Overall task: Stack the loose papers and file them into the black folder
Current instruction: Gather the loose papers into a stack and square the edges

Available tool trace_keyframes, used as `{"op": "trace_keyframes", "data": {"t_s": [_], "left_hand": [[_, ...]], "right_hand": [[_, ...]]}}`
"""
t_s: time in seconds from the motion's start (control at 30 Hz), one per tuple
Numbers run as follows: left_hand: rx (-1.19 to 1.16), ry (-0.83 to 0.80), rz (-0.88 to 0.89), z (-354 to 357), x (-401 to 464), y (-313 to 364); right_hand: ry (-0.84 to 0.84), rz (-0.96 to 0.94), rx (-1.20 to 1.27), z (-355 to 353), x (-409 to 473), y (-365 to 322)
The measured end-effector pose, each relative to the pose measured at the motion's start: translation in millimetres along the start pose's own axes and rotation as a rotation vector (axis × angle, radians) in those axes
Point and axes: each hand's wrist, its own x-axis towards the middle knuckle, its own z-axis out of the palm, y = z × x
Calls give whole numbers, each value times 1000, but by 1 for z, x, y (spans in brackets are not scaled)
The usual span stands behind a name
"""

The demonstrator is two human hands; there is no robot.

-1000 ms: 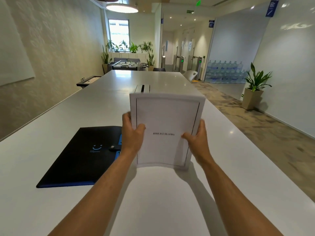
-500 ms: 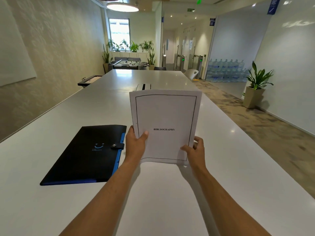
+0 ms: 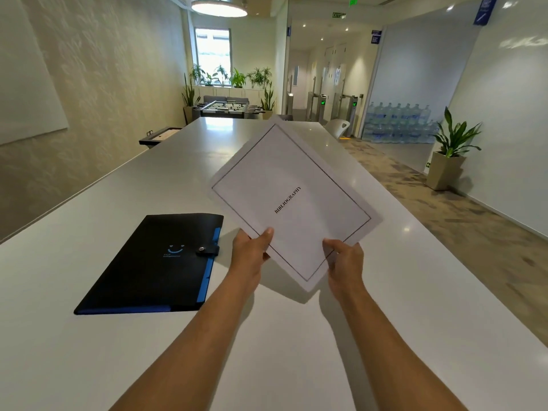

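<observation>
From the head camera, the black folder point(image 3: 154, 262) lies flat on the white surface point(image 3: 89, 351), to the left of the hands. Its flap is fastened by a snap tab point(image 3: 207, 250), and blue divider edges show along its right and near sides; what it holds inside cannot be seen.

The stack of papers point(image 3: 293, 203) is held in the air above the surface, turned at a slant so one corner points down toward the person, with the printed word BIBLIOGRAPHY running diagonally on the top sheet. The left hand point(image 3: 252, 256) grips the lower left edge, thumb on top and fingers point(image 3: 241, 235) closed behind the sheets. The right hand point(image 3: 345, 262) pinches the lower right edge the same way, thumb on the face and fingers clamped beneath. The stack is just right of the folder and apart from it, its lower corner hanging between the two wrists.

Farther off, a foosball table point(image 3: 226, 108) stands past the far end of the surface with potted plants point(image 3: 237, 77) under a window. To the right, a planter point(image 3: 450, 155) sits on the floor near stacked water bottles point(image 3: 397, 123).

The surface is long, and its right edge runs along the walkway close to the right forearm. Bare surface spreads near the person and beyond the folder.
</observation>
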Motion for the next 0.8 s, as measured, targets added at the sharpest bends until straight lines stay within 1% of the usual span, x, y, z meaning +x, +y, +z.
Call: {"op": "trace_keyframes", "data": {"t_s": [0.07, 0.17, 0.2, 0.27, 0.33, 0.37, 0.4, 0.47, 0.53, 0.73, 0.8], "left_hand": [[-18, 17, 3, -15, 5, 6], [-136, 132, 93, -39, 15, 26], [-119, 166, 126, -48, 20, 34], [87, 190, 196, -60, 26, 48], [373, 116, 215, -64, 27, 63], [462, 60, 197, -62, 28, 68], [493, 24, 170, -61, 29, 72], [452, 27, 146, -57, 31, 77], [404, 82, 195, -55, 32, 78], [380, 107, 531, -35, 22, 85], [373, 100, 566, -32, 19, 78]], "right_hand": [[-16, -46, -141, -3, 5, -18], [-29, -40, -307, -3, 12, -41], [-33, -47, -357, -4, 15, -46], [-47, -82, -476, -7, 20, -52], [-98, -101, -595, -7, 21, -55], [-135, -103, -646, -5, 20, -55], [-169, -106, -685, -2, 19, -55], [-203, -118, -707, 5, 18, -54], [-207, -148, -703, 11, 20, -57], [-206, -323, -590, 19, 32, -74], [-197, -318, -539, 11, 36, -71]]}}
